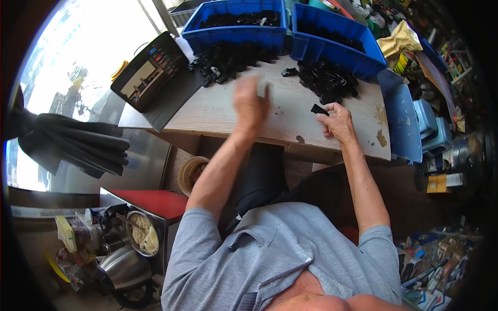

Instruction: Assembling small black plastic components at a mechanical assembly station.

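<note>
Hands, two, bare: right hand (pixel 340 123), right of centre, fingertips closed on one black part (pixel 318 109); left hand (pixel 252 106), upper centre, blurred, over the surface (pixel 295 122), whether holding anything cannot be told. Step in hand, by judgement: handling parts singly, between left pile (pixel 233 58), top centre, and right pile (pixel 332 82), upper right. Next move, by judgement: calls for a steady right pinch and the left hand brought to the part. Other items: loose part (pixel 289 72), just left of right pile; left bin (pixel 233 40) and right bin (pixel 332 59), blue, top of frame, holding black pieces; tablet (pixel 145 78), upper left, lit; kettle (pixel 126 267), lower left. Obstructions: tablet cover (pixel 179 101), limiting room leftward; bins, closing off the far side.
</note>
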A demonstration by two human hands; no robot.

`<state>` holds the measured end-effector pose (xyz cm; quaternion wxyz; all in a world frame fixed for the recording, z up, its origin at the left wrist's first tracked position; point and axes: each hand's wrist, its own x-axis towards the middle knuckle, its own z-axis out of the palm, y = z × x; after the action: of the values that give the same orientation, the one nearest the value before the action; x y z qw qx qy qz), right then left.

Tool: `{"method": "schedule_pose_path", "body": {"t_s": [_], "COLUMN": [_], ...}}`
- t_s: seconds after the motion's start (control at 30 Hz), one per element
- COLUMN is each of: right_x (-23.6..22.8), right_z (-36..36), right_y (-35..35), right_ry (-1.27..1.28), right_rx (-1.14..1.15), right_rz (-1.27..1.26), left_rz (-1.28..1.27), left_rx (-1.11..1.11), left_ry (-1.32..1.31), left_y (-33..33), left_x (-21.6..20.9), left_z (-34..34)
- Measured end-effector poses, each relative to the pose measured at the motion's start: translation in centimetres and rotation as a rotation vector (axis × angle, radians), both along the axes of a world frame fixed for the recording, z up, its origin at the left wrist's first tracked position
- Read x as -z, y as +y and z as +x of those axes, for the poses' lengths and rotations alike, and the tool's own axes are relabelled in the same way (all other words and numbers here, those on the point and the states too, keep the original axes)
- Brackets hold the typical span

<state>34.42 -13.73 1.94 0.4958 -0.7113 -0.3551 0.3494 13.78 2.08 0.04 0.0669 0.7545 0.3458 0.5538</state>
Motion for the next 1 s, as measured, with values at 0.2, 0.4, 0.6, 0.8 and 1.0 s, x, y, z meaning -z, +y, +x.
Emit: {"method": "schedule_pose_path", "body": {"t_s": [0.2,0.4,0.6,0.8,1.0], "right_x": [-1.1,-1.0,-0.4,-1.8,-1.3], "right_z": [1.6,8.7,9.9,5.1,4.1], "right_y": [-2.3,-5.2,-4.9,-0.3,2.3], "right_ry": [0.302,0.346,0.234,0.129,-0.131], "right_rx": [0.143,0.489,0.734,0.394,0.366], "right_rz": [0.008,0.116,0.144,-0.166,-0.263], "left_rz": [-0.224,-0.264,-0.154,-0.127,-0.120], "left_rx": [-0.579,-0.435,-0.217,-0.120,-0.103], "left_ry": [0.342,0.378,0.391,0.427,0.429], "left_y": [10.1,9.7,7.5,5.5,5.0], "left_x": [0.8,1.3,1.7,1.1,0.7], "left_z": [-10.9,-10.8,-10.4,-9.3,-9.0]}}
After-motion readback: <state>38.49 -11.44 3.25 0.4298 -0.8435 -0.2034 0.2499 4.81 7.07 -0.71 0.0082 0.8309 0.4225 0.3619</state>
